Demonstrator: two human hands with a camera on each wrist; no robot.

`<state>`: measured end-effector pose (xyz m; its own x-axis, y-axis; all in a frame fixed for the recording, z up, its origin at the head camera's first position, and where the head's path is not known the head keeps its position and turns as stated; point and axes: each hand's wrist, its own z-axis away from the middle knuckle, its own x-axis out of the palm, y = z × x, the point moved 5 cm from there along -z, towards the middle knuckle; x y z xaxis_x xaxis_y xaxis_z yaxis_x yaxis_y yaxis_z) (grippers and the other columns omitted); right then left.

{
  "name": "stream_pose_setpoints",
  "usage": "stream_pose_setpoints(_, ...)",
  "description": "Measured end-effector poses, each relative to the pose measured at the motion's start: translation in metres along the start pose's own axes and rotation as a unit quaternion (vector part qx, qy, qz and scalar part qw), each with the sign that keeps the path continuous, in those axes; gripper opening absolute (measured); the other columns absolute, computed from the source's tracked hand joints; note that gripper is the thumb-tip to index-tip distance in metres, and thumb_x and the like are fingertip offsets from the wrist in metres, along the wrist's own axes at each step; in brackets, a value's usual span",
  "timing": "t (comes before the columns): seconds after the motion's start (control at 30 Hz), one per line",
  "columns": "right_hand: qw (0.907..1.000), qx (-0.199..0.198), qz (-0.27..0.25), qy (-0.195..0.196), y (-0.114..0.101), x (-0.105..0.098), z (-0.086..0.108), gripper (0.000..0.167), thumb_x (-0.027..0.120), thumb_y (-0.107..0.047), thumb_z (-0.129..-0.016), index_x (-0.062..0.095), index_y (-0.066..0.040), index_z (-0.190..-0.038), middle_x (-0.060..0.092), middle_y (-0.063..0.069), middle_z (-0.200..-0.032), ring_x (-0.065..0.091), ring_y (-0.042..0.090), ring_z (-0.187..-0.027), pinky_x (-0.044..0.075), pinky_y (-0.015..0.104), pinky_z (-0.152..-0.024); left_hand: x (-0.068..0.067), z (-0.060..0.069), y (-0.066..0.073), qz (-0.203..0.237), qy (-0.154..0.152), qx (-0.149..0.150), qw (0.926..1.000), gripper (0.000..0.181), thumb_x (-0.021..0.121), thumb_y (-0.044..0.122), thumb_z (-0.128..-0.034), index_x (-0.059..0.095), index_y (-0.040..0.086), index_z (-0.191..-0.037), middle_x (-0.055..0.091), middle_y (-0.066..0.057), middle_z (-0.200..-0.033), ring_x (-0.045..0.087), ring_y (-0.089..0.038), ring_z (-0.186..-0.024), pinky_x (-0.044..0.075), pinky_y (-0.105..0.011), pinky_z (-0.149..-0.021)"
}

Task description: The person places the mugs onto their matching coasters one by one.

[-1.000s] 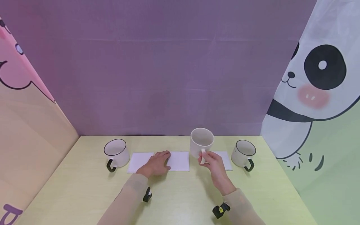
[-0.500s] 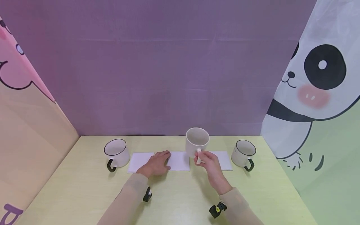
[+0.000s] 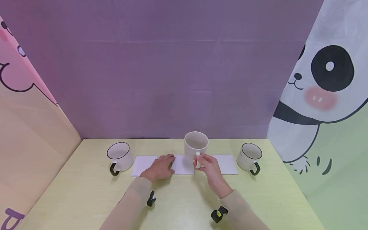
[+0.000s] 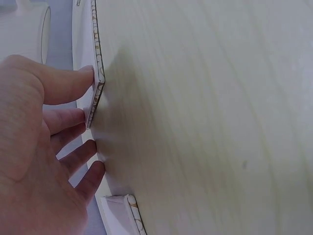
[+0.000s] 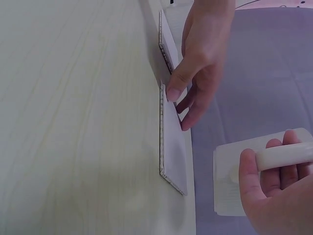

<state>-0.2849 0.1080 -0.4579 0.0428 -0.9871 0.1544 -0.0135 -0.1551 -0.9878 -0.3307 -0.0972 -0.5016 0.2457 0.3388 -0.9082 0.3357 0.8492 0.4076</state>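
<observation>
White mug (image 3: 195, 147) now farther left, beyond right hand (image 3: 212, 172), apparently aloft.

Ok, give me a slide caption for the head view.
The right hand holds a white mug by its handle while the left hand touches the middle card of three.

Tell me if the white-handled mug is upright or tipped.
Upright: in the head view, the white-handled mug has its opening facing up.

Holds left hand (image 3: 160, 167) palm down toward two o'clock (with thumb (image 4: 68, 84) spread), right hand (image 3: 211, 169) toward ten-thirty with fingers (image 5: 271, 183) curled.
</observation>
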Motion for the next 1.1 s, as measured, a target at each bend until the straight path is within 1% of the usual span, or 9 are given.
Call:
stream_pose_setpoints(0.1,1.0000,-0.001,-0.003,-0.002,0.000,0.004,-0.001,0.024,0.060,-0.008,-0.100,0.066,0.015,-0.105,0.067,0.004,-0.081,0.064,0.016,-0.082,0.057,0.034,-0.079,0.000,-0.001,-0.001,-0.003,0.004,0.003,1.0000,0.062,0.067,0.024,-0.0944,0.048,0.001,-0.149,0.041,-0.013,-0.157,0.036,-0.037,-0.145,0.032,-0.057,-0.114)
stream_pose_setpoints(0.27,1.0000,0.004,-0.001,-0.007,0.002,0.010,-0.001,0.024,0.059,-0.008,-0.101,0.066,0.014,-0.105,0.066,0.003,-0.082,0.063,0.016,-0.083,0.056,0.037,-0.082,0.001,-0.002,-0.002,-0.006,0.003,-0.004,1.0000,0.063,0.067,0.027,-0.0945,0.048,0.002,-0.149,0.041,-0.012,-0.158,0.036,-0.036,-0.145,0.032,-0.056,-0.115)
stream_pose_setpoints(0.47,0.9999,0.004,0.008,-0.012,0.005,0.016,-0.001,0.026,0.058,-0.010,-0.102,0.065,0.015,-0.106,0.067,0.004,-0.084,0.064,0.017,-0.085,0.056,0.035,-0.081,0.000,-0.001,0.000,-0.007,0.004,-0.005,1.0000,0.063,0.067,0.026,-0.0939,0.049,0.002,-0.149,0.042,-0.012,-0.157,0.037,-0.036,-0.144,0.033,-0.056,-0.114)
stream_pose_setpoints(0.6,0.9999,0.006,0.003,-0.016,0.008,0.021,-0.002,0.027,0.059,-0.010,-0.101,0.064,0.016,-0.106,0.067,0.005,-0.083,0.063,0.018,-0.085,0.056,0.035,-0.081,0.000,-0.001,0.000,-0.005,0.000,-0.009,0.9999,0.063,0.067,0.027,-0.0940,0.048,0.002,-0.149,0.041,-0.012,-0.158,0.036,-0.036,-0.145,0.033,-0.056,-0.115)
stream_pose_setpoints(0.73,0.9998,0.013,0.001,-0.018,0.012,0.025,-0.003,0.027,0.059,-0.010,-0.102,0.064,0.016,-0.107,0.067,0.004,-0.083,0.063,0.014,-0.083,0.056,0.038,-0.083,0.000,-0.002,-0.001,-0.006,0.001,-0.007,1.0000,0.063,0.067,0.027,-0.0938,0.048,0.002,-0.149,0.042,-0.012,-0.158,0.036,-0.035,-0.145,0.033,-0.056,-0.114)
stream_pose_setpoints(0.87,0.9996,0.022,0.006,-0.014,0.015,0.029,-0.002,0.027,0.059,-0.011,-0.102,0.065,0.014,-0.107,0.068,0.004,-0.083,0.063,0.013,-0.082,0.057,0.043,-0.085,0.002,-0.002,-0.003,-0.005,0.004,-0.003,1.0000,0.063,0.066,0.027,-0.0944,0.048,0.002,-0.150,0.041,-0.012,-0.158,0.036,-0.036,-0.144,0.033,-0.057,-0.114)
stream_pose_setpoints(1.1,0.9996,0.025,0.011,-0.013,0.021,0.035,-0.002,0.027,0.058,-0.011,-0.102,0.066,0.014,-0.107,0.068,0.004,-0.082,0.063,0.015,-0.084,0.057,0.039,-0.082,0.002,-0.002,-0.003,-0.006,0.016,0.006,0.9998,0.063,0.067,0.025,-0.0934,0.048,-0.002,-0.148,0.043,-0.015,-0.156,0.038,-0.038,-0.143,0.034,-0.058,-0.113)
